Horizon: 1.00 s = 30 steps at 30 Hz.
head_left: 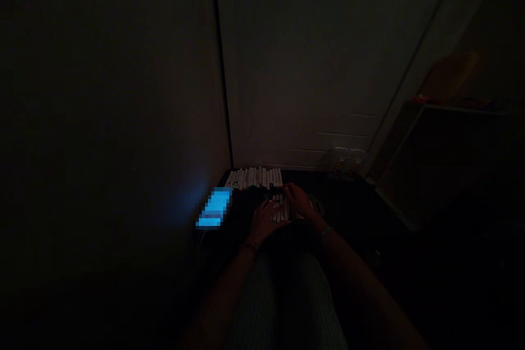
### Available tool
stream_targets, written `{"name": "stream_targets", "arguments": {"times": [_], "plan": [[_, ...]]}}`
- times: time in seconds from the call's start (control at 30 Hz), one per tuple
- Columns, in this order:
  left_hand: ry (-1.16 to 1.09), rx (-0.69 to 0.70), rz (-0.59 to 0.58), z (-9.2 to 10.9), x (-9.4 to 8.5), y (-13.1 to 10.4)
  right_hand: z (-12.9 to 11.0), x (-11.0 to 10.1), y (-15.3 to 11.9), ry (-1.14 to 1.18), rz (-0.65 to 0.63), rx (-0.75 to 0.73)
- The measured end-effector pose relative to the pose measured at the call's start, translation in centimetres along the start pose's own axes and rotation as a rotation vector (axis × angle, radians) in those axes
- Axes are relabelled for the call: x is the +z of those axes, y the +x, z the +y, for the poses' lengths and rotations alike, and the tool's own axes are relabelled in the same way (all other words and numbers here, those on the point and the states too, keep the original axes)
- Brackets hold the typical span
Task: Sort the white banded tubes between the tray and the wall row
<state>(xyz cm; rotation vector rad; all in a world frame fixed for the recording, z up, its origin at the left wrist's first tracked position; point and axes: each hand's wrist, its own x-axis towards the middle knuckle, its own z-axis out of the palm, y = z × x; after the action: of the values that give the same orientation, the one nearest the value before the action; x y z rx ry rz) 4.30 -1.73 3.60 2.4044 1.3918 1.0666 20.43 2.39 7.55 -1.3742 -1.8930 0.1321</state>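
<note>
Several white pens that look like markers (pixel 278 214) lie side by side in front of me, partly covered by my hands. My left hand (pixel 263 221) is laid over their left side with its fingers spread, touching them. Just beyond the right end of these pens, my right hand (pixel 299 200) has its fingers bent and drawn together. Darkness hides whatever its fingertips may hold. Behind both hands, a longer row of similar white pens (pixel 255 178) lies close to the wall.
A lit phone-like screen (pixel 215 208), blurred into blocks, is at the left by the wall. Two clear containers (pixel 346 164) stand at the back right. Farther right is a shelf or cabinet (pixel 410 147) with an orange-yellow object (pixel 451 74) on top. My knees (pixel 283 295) are below.
</note>
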Motion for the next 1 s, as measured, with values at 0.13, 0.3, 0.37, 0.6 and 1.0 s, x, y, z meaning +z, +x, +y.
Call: {"name": "stream_targets", "arguments": {"times": [0.13, 0.3, 0.37, 0.6, 1.0], "plan": [[0.011, 0.015, 0.003, 0.3, -0.1, -0.1, 0.4, 0.3, -0.2, -0.027, -0.04, -0.037], [0.053, 0.024, 0.015, 1.0, -0.6, -0.2, 1.4, 0.5, -0.4, -0.08, -0.056, -0.104], [0.07, 0.042, 0.021, 1.4, -0.9, -0.2, 1.8, 0.7, -0.5, -0.071, -0.042, -0.11], [0.153, 0.182, -0.087, 2.7, -1.9, -0.6, 2.7, 0.9, -0.9, -0.155, -0.144, -0.031], [0.064, 0.264, -0.15, 0.9, -0.4, -0.3, 3.4, 1.6, -0.5, -0.434, -0.371, -0.038]]}}
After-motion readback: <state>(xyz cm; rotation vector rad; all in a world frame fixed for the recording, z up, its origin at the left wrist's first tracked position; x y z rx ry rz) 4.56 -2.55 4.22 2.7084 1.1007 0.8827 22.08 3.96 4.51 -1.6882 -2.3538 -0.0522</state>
